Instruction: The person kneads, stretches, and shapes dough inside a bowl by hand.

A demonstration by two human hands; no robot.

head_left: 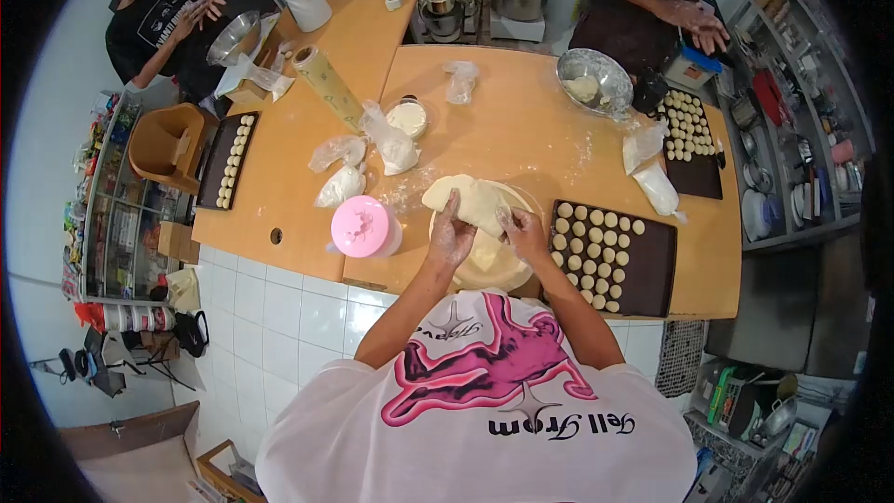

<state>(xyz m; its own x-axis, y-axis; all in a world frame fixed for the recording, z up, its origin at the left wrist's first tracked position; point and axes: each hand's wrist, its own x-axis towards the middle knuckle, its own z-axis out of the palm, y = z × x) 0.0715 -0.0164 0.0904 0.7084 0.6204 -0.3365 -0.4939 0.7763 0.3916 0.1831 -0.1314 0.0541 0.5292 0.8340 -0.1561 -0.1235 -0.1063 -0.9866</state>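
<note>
A thick, pale slab of dough (473, 200) is lifted above a round cream-coloured bowl (523, 272) in front of me. My left hand (451, 235) grips its left part, thumb on the near face. At its right end, my right hand (523, 233) pinches the dough between thumb and fingers. More dough shows inside the bowl below my hands. Right of the bowl, a dark baking tray (652, 270) carries rows of small round dough balls (596, 250). A pink-lidded jug (361, 226) stands left of my left hand.
Flour bags (396, 144), a small tub of white powder (407, 118) and a roll of wrap (326, 88) lie beyond the jug. A co-worker's hand (697, 23) is near a metal bowl (596, 81); another person (163, 23) stands far left. More dough-ball trays sit either side.
</note>
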